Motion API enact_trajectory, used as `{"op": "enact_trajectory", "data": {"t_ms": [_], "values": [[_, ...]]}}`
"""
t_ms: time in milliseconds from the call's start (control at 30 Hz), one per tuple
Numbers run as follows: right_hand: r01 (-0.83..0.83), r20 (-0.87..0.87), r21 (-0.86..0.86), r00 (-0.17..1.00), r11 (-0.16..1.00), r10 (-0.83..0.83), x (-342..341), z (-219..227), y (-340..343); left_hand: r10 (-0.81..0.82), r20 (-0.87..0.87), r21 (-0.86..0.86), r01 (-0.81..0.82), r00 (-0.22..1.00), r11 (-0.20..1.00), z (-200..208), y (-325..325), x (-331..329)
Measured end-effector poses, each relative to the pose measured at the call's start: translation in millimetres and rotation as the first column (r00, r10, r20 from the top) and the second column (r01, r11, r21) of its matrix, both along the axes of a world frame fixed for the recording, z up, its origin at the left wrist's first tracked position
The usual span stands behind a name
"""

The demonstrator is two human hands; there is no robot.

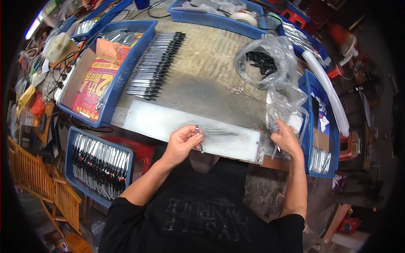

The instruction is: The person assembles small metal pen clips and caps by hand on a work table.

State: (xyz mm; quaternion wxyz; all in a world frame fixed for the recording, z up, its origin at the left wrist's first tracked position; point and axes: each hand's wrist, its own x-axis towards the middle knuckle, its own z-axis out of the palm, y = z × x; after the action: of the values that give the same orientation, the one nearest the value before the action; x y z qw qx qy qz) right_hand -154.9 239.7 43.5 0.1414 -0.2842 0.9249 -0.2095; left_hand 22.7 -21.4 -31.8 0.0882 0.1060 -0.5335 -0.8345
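My left hand (182, 145) is closed above the near edge of a white board (168, 122). Pinched between its thumb and fingers is a slim pen-like piece (201, 147), silver at the top and dark lower down. My right hand (287, 140) is curled at the board's right end, beside a clear plastic bag (283, 103). A thin greyish shape shows under its fingers, too unclear to name. Dark smudges mark the board between the hands. Beyond it, a long row of black-and-silver pen-like pieces (156, 63) lies side by side on the table.
An open plastic bag (253, 78) holds black parts (262, 63), with tiny metal bits (235, 89) beside it. Blue trays stand left (110, 103), far (202, 17) and right (314, 164). A lower blue tray (131, 168) of pen-like pieces sits near a red stool (145, 148).
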Motion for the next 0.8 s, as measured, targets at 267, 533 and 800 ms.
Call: {"op": "enact_trajectory", "data": {"t_ms": [267, 533, 800], "values": [[0.328, 0.339, -0.322, 0.916, 0.888, -0.215, -6.4, 40.7, 42.4, -0.051, 0.002, 0.004, 0.051, 0.999, 0.999, -2.2, -1.9, 1.0], [0.45, -0.011, -0.277, 0.882, 0.849, -0.472, -42.7, 73.0, 144.1, 0.003, 0.06, -0.071, 0.001, 0.998, 0.997, 2.4, -4.1, 1.5], [0.603, -0.158, 0.065, 0.793, 0.795, -0.588, -63.7, 38.8, 240.4, 0.014, 0.072, -0.128, -0.005, 0.997, 0.992, 3.6, -4.8, 0.8]]}}
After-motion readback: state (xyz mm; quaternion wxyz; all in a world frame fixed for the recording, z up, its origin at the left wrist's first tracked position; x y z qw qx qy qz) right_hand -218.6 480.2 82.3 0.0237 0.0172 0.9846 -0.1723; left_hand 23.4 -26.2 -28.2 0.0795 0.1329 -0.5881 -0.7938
